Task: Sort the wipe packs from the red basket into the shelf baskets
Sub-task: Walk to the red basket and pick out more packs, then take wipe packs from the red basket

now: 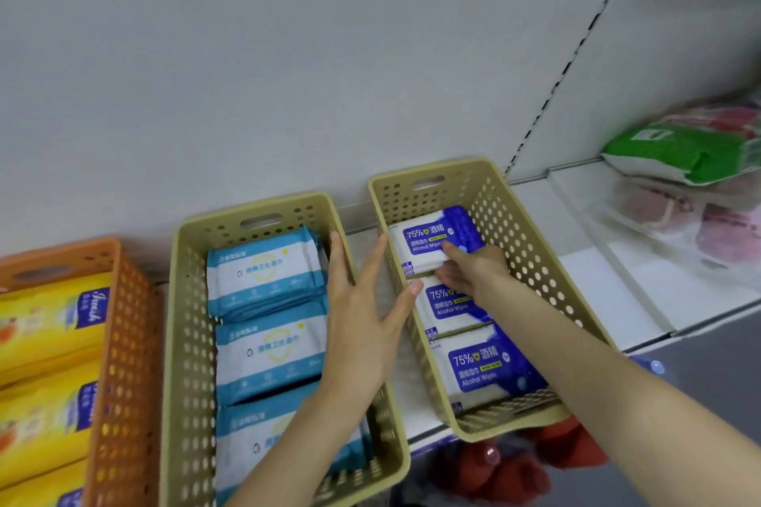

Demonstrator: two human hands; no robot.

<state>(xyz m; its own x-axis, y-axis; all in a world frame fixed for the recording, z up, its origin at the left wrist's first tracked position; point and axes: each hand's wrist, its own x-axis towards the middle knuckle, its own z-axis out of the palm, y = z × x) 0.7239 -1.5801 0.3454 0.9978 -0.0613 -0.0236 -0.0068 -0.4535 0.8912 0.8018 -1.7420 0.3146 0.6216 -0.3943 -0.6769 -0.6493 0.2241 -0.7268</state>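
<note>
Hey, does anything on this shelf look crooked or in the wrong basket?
Packs match their baskets. Only the rear alcohol wipe pack in the right beige basket sits tilted, propped up, with the right hand on it.

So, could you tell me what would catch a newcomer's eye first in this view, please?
Most striking are the two hands at centre: the right hand grips a dark blue alcohol wipe pack at the back of the right beige basket, while the left hand hangs open over the gap between the beige baskets. Left of that, the middle beige basket holds light blue packs, and an orange basket at far left holds yellow packs.
</note>
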